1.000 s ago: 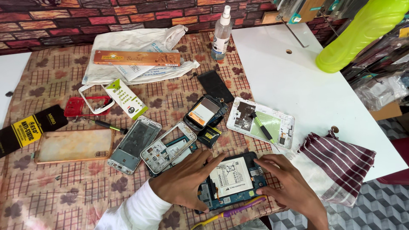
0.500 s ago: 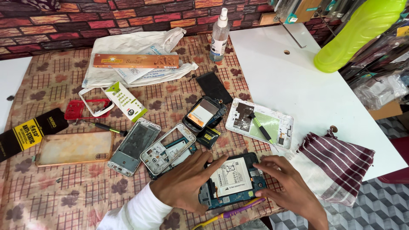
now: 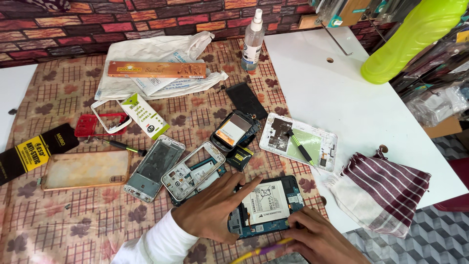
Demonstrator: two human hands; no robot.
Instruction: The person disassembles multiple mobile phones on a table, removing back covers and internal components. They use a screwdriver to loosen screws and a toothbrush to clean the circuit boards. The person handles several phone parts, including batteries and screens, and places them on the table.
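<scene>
Lying face down near the front edge of the patterned cloth (image 3: 58,98), an opened phone (image 3: 266,205) shows its white battery and blue circuit board; the left hand (image 3: 212,210) rests flat on its left end with fingers spread, the forefinger stretched across the top edge of the battery, gripping nothing; the right hand (image 3: 317,239) presses its fingertips onto the phone's lower right corner, and whether it pinches anything I cannot tell; a yellow and purple tool (image 3: 259,250) lies just below the phone between the two hands. Just left of the left hand sit two bare phone frames (image 3: 176,166), overlapping, with a phone in a clear case (image 3: 83,168) further left. Above the phone lie a small dark phone (image 3: 234,129) with an orange screen, and a white back cover (image 3: 298,142) with a green-handled screwdriver (image 3: 300,146) resting across it. A striped cloth (image 3: 383,186) is bunched on the white table (image 3: 342,88) to the right; a spray bottle (image 3: 253,36) stands near the brick wall.
</scene>
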